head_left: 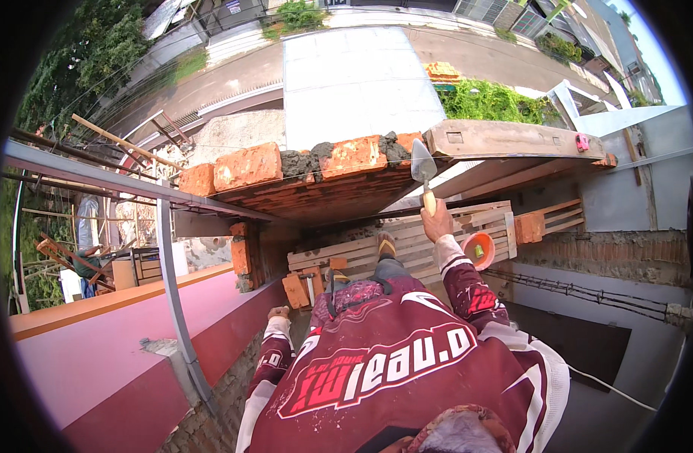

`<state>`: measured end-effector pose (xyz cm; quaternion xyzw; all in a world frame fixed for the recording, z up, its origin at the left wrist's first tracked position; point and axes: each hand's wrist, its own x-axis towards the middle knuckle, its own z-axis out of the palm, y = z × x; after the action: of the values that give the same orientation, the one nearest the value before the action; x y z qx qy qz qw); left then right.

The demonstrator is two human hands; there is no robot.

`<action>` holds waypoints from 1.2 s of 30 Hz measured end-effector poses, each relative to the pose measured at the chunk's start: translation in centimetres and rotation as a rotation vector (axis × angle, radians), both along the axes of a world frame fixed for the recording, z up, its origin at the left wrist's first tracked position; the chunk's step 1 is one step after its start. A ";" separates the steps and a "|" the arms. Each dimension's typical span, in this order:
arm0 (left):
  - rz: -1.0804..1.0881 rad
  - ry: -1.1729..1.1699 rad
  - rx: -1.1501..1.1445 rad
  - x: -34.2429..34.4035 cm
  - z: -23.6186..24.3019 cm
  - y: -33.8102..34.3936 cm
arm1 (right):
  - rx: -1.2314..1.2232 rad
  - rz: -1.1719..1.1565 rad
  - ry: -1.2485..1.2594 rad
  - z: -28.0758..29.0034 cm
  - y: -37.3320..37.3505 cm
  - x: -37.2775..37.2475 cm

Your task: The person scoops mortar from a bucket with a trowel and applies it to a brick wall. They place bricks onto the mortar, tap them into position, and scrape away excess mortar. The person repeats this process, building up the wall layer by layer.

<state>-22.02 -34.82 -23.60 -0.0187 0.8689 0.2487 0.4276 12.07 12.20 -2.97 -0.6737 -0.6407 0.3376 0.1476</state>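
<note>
My right hand (438, 220) is closed round the wooden handle of a pointed trowel (422, 164). The grey blade points away from me, beside the right end of a brick course (354, 156) where a wooden formwork board (512, 140) begins. Grey mortar (301, 162) fills gaps between the orange bricks, and a thin string runs along the course. Low on my left, my left hand (279, 312) hangs with its fingers curled. Nothing shows in it. Closest to that hand are loose bricks (295, 290) on the plank platform.
I stand on a slatted wooden platform (414, 240). An orange bucket (488, 253) with a yellow-green thing inside stands on my right. A metal post and beam (169, 264) cross at the left. Beyond the wall lie a white roof sheet (358, 83) and a street below.
</note>
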 end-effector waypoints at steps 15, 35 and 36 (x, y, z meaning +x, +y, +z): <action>-0.024 -0.093 0.141 8.2 -3.7 0.8 | -0.157 0.198 -0.228 3.8 1.3 -9.8; 0.212 -0.192 0.304 6.1 5.6 2.4 | -0.575 -0.366 1.017 0.4 2.3 -2.4; 0.210 -0.168 0.255 6.0 5.4 2.5 | -0.542 -0.315 0.934 0.6 2.3 -3.0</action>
<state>-16.07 -32.34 -18.16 -0.0758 0.7846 0.3979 0.4694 9.11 14.54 -2.32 -0.5541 -0.2892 0.7263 0.2860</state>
